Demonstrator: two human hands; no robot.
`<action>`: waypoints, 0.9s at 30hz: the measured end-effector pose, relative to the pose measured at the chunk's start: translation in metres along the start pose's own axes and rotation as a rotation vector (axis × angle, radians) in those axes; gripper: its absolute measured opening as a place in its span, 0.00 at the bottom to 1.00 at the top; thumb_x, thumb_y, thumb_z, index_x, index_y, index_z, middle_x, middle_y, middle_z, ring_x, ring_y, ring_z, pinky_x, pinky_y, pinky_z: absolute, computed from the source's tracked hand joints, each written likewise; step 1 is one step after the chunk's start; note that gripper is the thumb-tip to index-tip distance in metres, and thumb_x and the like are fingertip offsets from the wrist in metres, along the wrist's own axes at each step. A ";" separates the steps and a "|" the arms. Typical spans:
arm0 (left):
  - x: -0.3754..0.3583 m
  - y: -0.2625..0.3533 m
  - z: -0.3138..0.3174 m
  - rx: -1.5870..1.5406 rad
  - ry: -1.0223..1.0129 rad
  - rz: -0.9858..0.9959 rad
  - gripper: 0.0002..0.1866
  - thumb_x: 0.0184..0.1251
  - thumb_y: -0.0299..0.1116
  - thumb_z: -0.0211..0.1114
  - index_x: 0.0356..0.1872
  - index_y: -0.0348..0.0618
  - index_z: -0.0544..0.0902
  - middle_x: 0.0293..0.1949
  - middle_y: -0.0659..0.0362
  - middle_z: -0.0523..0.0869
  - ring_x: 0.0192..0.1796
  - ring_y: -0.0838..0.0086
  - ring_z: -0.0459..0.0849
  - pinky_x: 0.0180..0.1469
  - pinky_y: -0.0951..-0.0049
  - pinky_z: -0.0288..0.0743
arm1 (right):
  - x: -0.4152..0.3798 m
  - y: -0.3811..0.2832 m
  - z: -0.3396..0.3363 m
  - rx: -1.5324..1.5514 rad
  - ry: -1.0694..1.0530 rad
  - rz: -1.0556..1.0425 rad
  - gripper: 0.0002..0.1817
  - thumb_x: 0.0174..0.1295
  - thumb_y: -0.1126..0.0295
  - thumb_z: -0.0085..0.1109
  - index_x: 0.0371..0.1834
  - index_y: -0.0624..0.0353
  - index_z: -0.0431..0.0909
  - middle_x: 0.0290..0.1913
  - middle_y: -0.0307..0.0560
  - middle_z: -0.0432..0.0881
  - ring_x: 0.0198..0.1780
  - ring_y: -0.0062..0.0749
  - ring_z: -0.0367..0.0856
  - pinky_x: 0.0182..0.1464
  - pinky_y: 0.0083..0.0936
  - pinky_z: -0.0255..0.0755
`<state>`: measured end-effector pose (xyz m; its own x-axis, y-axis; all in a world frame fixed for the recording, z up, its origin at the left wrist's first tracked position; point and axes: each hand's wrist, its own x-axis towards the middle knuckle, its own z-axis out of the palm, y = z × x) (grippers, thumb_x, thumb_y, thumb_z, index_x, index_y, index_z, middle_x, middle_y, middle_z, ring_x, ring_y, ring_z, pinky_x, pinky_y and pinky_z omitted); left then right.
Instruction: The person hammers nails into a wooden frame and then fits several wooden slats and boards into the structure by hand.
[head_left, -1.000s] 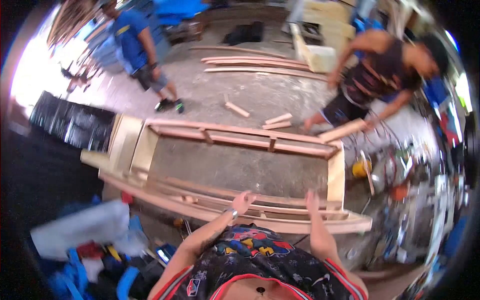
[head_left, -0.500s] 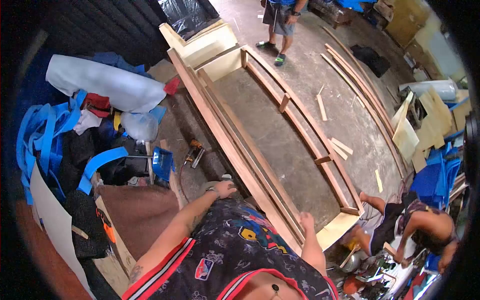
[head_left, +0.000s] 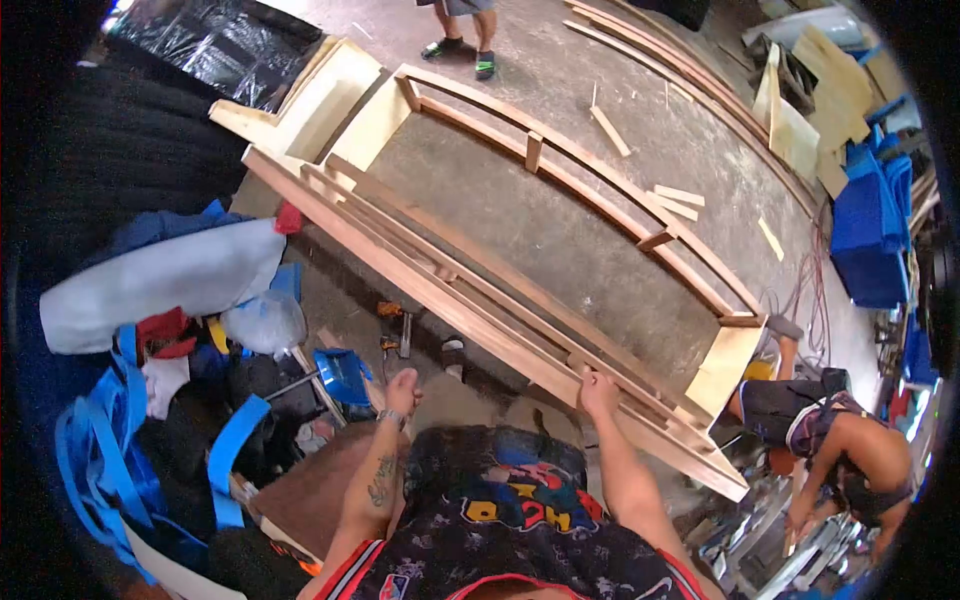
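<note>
A long wooden frame (head_left: 395,262) of planks lies in front of me, with a curved outer side (head_left: 590,170) and pale end panels. My right hand (head_left: 600,393) is closed over the edge of its near plank, close to the right end. Beside my lap, my left hand (head_left: 402,392) is raised with its fingers curled and nothing visible in them; it is apart from the frame. A power drill (head_left: 392,311) and another tool lie on the floor between my left hand and the frame.
A person (head_left: 850,440) bends over a cluttered pile at the right. Another person's legs (head_left: 462,30) stand beyond the frame. Wood strips (head_left: 610,130) lie on the floor. At the left are a white roll (head_left: 165,285), blue strips (head_left: 110,460) and a blue dustpan (head_left: 343,375).
The view has turned, and the frame lies more crosswise. My left hand has lifted from beside my leg. My right hand has closed on the near plank.
</note>
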<state>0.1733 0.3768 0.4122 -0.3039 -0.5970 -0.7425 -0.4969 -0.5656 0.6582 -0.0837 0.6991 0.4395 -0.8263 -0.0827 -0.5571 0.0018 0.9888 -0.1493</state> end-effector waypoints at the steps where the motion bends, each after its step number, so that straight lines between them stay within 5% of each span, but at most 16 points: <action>1: 0.021 0.017 -0.011 0.038 0.054 0.048 0.17 0.69 0.48 0.55 0.40 0.43 0.74 0.24 0.63 0.74 0.20 0.79 0.71 0.19 0.78 0.66 | 0.004 -0.010 -0.003 0.135 -0.019 0.125 0.30 0.64 0.41 0.38 0.47 0.53 0.80 0.45 0.57 0.81 0.50 0.52 0.76 0.57 0.46 0.63; 5: 0.129 0.103 -0.043 -0.097 0.221 0.117 0.24 0.69 0.58 0.47 0.24 0.49 0.63 0.12 0.65 0.63 0.10 0.78 0.63 0.10 0.75 0.57 | 0.020 -0.028 0.015 0.268 0.212 0.432 0.31 0.63 0.38 0.39 0.44 0.54 0.80 0.42 0.56 0.82 0.47 0.53 0.78 0.52 0.47 0.67; 6: 0.158 0.130 -0.043 -0.123 0.233 0.119 0.24 0.68 0.59 0.46 0.26 0.48 0.67 0.13 0.66 0.65 0.11 0.80 0.64 0.10 0.76 0.55 | 0.017 -0.045 0.003 0.199 0.251 0.465 0.32 0.63 0.38 0.38 0.43 0.54 0.80 0.42 0.55 0.82 0.46 0.53 0.78 0.51 0.47 0.68; 7: 0.188 0.152 -0.036 -0.109 0.319 0.153 0.25 0.68 0.60 0.47 0.31 0.47 0.71 0.17 0.67 0.67 0.12 0.82 0.62 0.10 0.79 0.53 | 0.017 -0.061 -0.007 0.136 0.290 0.492 0.32 0.63 0.38 0.38 0.43 0.55 0.80 0.41 0.55 0.82 0.45 0.54 0.79 0.49 0.47 0.69; 8: 0.194 0.185 -0.015 -0.079 0.409 0.189 0.30 0.66 0.62 0.49 0.42 0.40 0.76 0.28 0.60 0.78 0.20 0.76 0.74 0.18 0.77 0.67 | 0.015 -0.066 -0.010 0.092 0.279 0.491 0.32 0.63 0.37 0.38 0.41 0.55 0.80 0.40 0.54 0.82 0.44 0.53 0.79 0.47 0.46 0.70; 9: 0.277 0.158 -0.029 -0.289 0.275 0.302 0.36 0.63 0.62 0.52 0.52 0.32 0.74 0.43 0.53 0.82 0.36 0.66 0.82 0.36 0.71 0.76 | 0.020 -0.057 0.001 0.100 0.321 0.486 0.32 0.63 0.38 0.38 0.42 0.55 0.80 0.40 0.53 0.83 0.44 0.53 0.79 0.47 0.46 0.70; 10: 0.248 0.193 0.012 -0.192 0.495 0.199 0.41 0.62 0.61 0.54 0.57 0.26 0.70 0.52 0.47 0.79 0.50 0.58 0.79 0.50 0.64 0.74 | 0.024 -0.048 0.010 0.104 0.367 0.477 0.31 0.63 0.38 0.38 0.42 0.54 0.79 0.40 0.52 0.83 0.44 0.53 0.79 0.47 0.46 0.70; 11: 0.246 0.203 0.029 -0.265 0.537 0.205 0.41 0.62 0.61 0.55 0.56 0.25 0.71 0.52 0.44 0.79 0.49 0.57 0.80 0.50 0.64 0.75 | 0.026 -0.054 0.000 0.125 0.233 0.540 0.30 0.63 0.39 0.39 0.43 0.52 0.79 0.41 0.51 0.83 0.44 0.52 0.79 0.48 0.46 0.69; 15: 0.240 0.223 0.042 -0.145 0.697 0.010 0.44 0.58 0.64 0.57 0.53 0.23 0.73 0.47 0.37 0.79 0.45 0.54 0.82 0.48 0.60 0.76 | 0.029 -0.054 0.008 0.122 0.298 0.543 0.28 0.64 0.41 0.39 0.41 0.53 0.78 0.40 0.49 0.83 0.46 0.50 0.78 0.49 0.45 0.68; 19: 0.220 0.235 0.049 -0.215 0.656 -0.030 0.46 0.48 0.69 0.63 0.40 0.22 0.79 0.40 0.49 0.83 0.36 0.61 0.82 0.40 0.61 0.79 | 0.032 -0.052 0.006 0.131 0.319 0.556 0.25 0.63 0.43 0.43 0.43 0.52 0.78 0.39 0.49 0.83 0.45 0.49 0.78 0.51 0.44 0.66; 27: 0.238 0.227 0.027 -0.143 0.577 -0.184 0.53 0.42 0.75 0.59 0.49 0.24 0.75 0.48 0.44 0.78 0.44 0.49 0.77 0.44 0.46 0.72 | 0.031 -0.052 -0.001 0.164 0.312 0.585 0.20 0.62 0.49 0.48 0.43 0.50 0.79 0.38 0.47 0.83 0.46 0.44 0.78 0.54 0.40 0.64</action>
<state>-0.0337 0.1219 0.3815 0.2845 -0.6710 -0.6847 -0.3734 -0.7354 0.5655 -0.1096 0.6452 0.4308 -0.7869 0.5240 -0.3260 0.5628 0.8260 -0.0307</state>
